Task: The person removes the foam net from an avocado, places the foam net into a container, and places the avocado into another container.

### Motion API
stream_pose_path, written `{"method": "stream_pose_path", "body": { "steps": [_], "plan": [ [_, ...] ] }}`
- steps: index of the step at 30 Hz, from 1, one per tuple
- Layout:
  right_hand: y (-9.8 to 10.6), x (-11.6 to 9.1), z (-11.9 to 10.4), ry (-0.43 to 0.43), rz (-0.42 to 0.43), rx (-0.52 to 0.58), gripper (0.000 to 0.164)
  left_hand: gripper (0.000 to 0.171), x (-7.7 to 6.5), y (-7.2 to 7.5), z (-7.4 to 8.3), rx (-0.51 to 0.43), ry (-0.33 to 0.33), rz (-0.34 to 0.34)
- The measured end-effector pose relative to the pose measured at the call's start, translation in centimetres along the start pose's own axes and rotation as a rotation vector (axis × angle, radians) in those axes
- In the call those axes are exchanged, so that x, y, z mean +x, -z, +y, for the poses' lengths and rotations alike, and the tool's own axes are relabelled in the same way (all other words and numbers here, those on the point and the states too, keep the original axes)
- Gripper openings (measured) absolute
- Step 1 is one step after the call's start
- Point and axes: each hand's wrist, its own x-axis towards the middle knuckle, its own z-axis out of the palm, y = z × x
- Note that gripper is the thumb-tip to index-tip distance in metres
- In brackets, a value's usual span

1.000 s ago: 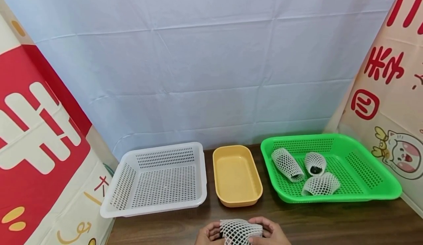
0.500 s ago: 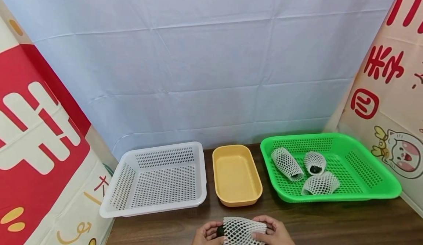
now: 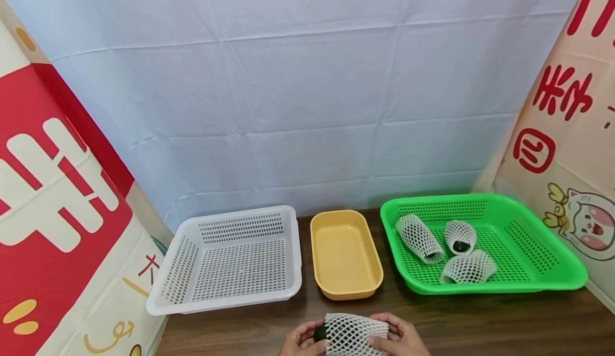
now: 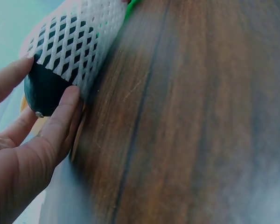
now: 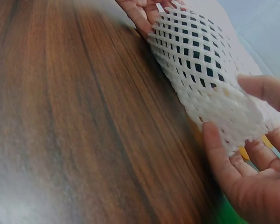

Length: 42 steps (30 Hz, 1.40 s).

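a dark rounded item [image 4: 47, 91] in a white foam net [image 5: 231, 109] is held near the yellow tray [image 3: 346, 254]. the left hand [image 4: 30, 156] pinches its bare end, whose pale nub [image 4: 39, 114] only the left wrist view shows; the right hand [image 5: 252, 189] pinches the net. the head view crops both hands.

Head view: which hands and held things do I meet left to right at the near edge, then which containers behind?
Near edge: left hand, dark item's bare end, white net, right hand. Behind: white basket, yellow tray, green basket.
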Motion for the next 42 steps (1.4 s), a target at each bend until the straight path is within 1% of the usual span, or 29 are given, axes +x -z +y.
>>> {"method": "stream_pose_path", "body": {
  "steps": [3, 6, 8, 10, 13, 15, 18, 22, 27, 29, 32, 36, 37, 40, 41, 42],
  "plan": [
    [0.1, 0.0, -0.1, -0.003, -0.007, -0.006, 0.049, 0.047, 0.0, -0.2, 0.1, -0.008, 0.007, 0.008],
    [0.3, 0.0, 0.0, -0.01, -0.024, 0.0, 0.05, 0.048, 0.1, -0.3, 0.2, 0.012, 0.008, 0.003],
    [0.4, 0.0, 0.1, -0.008, -0.036, 0.008, 0.049, 0.048, 0.1, -0.3, 0.3, 0.044, -0.003, -0.004],
    [0.4, -0.2, 0.1, 0.004, -0.049, 0.021, 0.05, 0.048, 0.1, -0.3, 0.3, 0.062, -0.029, -0.015],
    [0.3, -0.2, 0.1, 0.011, -0.052, 0.033, 0.049, 0.047, 0.0, -0.4, 0.3, 0.065, -0.057, -0.016],
    [0.3, -0.2, 0.1, 0.009, -0.043, 0.033, 0.049, 0.046, -0.1, -0.6, 0.3, 0.059, -0.063, -0.006],
    [0.3, -0.2, 0.2, 0.002, -0.02, 0.025, 0.048, 0.046, -0.1, -0.7, 0.3, 0.075, -0.063, 0.022],
    [0.4, -0.1, 0.2, 0.02, -0.001, 0.029, 0.049, 0.046, -0.2, -0.8, 0.2, 0.077, -0.057, 0.055],
    [0.6, -0.3, 0.0, 0.031, 0.02, 0.038, 0.049, 0.047, -0.4, -0.4, 0.3, 0.025, -0.045, 0.081],
    [0.6, -0.3, -0.2, 0.033, 0.039, 0.03, 0.049, 0.048, -0.5, -0.2, 0.4, 0.034, -0.037, 0.1],
    [0.6, -0.5, -0.3, 0.05, 0.09, -0.019, 0.052, 0.047, -0.7, 0.3, 0.6, 0.066, -0.027, 0.124],
    [0.5, -0.7, -0.6, 0.068, 0.187, -0.074, 0.055, 0.048, -1.1, 0.9, 0.7, 0.051, -0.027, 0.14],
    [0.4, -0.8, -0.7, 0.075, 0.21, -0.076, 0.054, 0.048, -1.2, 1.0, 0.8, 0.047, -0.026, 0.145],
    [0.4, -1.0, -1.0, 0.104, 0.269, -0.034, 0.053, 0.049, -1.6, 1.4, 1.1, 0.053, -0.035, 0.169],
    [0.4, -1.0, -1.1, 0.122, 0.281, -0.017, 0.053, 0.049, -1.7, 1.5, 1.2, 0.055, -0.036, 0.177],
    [0.4, -1.1, -1.2, 0.147, 0.276, -0.003, 0.052, 0.049, -1.9, 1.6, 1.4, 0.055, -0.037, 0.184]
  ]
}}
